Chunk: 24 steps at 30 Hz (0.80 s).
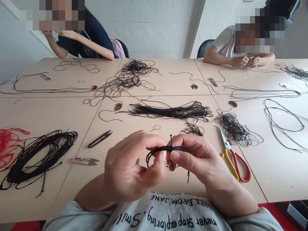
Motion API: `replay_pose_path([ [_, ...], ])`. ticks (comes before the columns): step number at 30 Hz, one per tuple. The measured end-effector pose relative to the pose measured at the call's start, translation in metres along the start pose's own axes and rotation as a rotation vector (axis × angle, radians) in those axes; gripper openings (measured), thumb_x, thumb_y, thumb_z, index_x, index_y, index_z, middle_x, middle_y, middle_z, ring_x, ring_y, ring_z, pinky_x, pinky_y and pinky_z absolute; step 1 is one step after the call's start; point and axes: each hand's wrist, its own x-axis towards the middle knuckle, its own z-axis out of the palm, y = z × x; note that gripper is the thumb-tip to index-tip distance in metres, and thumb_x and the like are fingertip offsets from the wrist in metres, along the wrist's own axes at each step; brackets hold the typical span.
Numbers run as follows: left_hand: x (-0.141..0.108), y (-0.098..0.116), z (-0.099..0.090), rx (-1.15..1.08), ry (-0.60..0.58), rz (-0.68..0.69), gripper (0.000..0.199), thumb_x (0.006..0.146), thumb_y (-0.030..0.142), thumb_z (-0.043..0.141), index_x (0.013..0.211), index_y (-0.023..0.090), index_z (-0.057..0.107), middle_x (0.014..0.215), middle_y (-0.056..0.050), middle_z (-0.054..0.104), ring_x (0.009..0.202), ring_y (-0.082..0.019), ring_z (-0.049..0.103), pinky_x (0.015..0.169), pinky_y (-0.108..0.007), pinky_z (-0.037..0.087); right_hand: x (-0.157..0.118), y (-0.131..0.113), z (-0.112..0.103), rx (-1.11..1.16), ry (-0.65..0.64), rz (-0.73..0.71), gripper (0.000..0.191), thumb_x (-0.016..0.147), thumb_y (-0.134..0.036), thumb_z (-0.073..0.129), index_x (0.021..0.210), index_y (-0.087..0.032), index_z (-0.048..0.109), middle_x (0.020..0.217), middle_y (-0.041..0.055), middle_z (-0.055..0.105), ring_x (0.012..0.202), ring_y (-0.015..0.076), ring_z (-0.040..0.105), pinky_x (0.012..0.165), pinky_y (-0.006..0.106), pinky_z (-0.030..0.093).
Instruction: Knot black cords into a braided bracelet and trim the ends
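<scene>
A braided black cord (pixel 168 149) bent into a small loop is pinched between the fingertips of my left hand (pixel 133 163) and my right hand (pixel 197 158). Thin loose cord ends stick up and hang down from the middle of the braid. Both hands are held just above the pale wooden table (pixel 72 112), close to my grey printed shirt (pixel 166 211). The underside of the loop is partly hidden by my fingers.
Red-and-yellow-handled scissors (pixel 234 162) lie right of my right hand, with black thread snips (pixel 99 139) and pink snips (pixel 84 160) to the left. Black cord coils (pixel 36 157), red cord (pixel 9 144), and tangled black cord bundles (pixel 168 111) cover the table. Two seated people work opposite.
</scene>
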Motion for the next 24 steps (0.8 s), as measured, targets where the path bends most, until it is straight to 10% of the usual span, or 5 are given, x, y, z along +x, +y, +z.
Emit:
replay_pose_path([
  [24,0.003,0.0003,-0.0038,0.026,-0.037,0.045,0.016,0.084,0.006,0.06,0.089,0.021,0.063,0.071,0.003,0.064,0.06,-0.009,0.058,0.058,-0.023,0.053,-0.0032,0.0052,-0.0009,-0.222,0.04,-0.095,0.02,0.096,-0.033,0.069,0.085,-0.017,0.066,0.075,-0.0006,0.062,0.067,0.0102,0.055,0.061,0.022,0.045],
])
